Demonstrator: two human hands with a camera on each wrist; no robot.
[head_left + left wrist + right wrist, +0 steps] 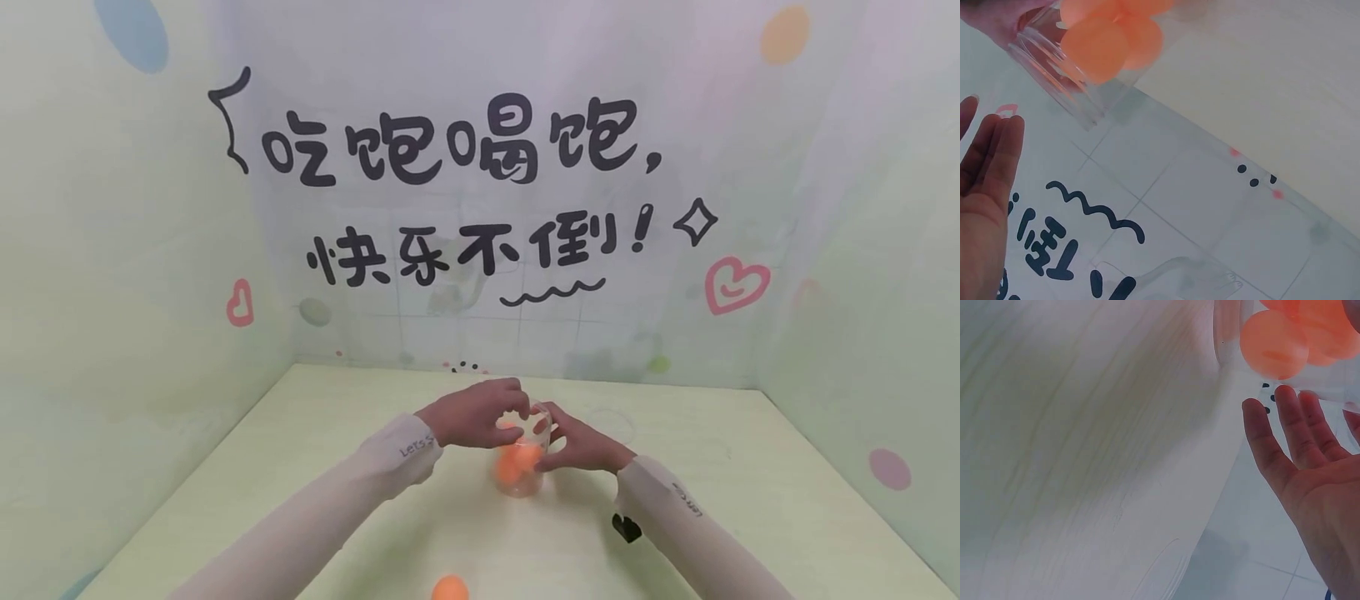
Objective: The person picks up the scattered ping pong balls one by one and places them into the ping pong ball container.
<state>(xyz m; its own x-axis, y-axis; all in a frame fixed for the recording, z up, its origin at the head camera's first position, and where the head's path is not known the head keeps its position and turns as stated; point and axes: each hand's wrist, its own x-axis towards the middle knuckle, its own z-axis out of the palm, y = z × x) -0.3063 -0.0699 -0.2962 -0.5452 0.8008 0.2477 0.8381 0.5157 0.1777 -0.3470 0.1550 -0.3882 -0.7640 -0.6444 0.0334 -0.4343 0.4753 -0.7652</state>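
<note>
A clear cup [519,487] stands on the table with several orange balls [517,460] inside it. They look like ping-pong balls. My right hand [581,442] holds the cup from the right, thumb in front and fingers behind. Above the cup's mouth, from the left, my left hand [476,412] hovers with relaxed, bent fingers and no ball visibly in it. The left wrist view shows the same left hand [988,169] with nothing against its fingers, beside the cup's rim [1054,87]. Fingers of the right hand [1310,462] lie close along the cup in the right wrist view.
One loose orange ball [450,588] lies on the pale table [360,533] near the front. Printed walls [480,333] with writing close in the back and both sides. A black heart shape [627,527] shows by the right sleeve.
</note>
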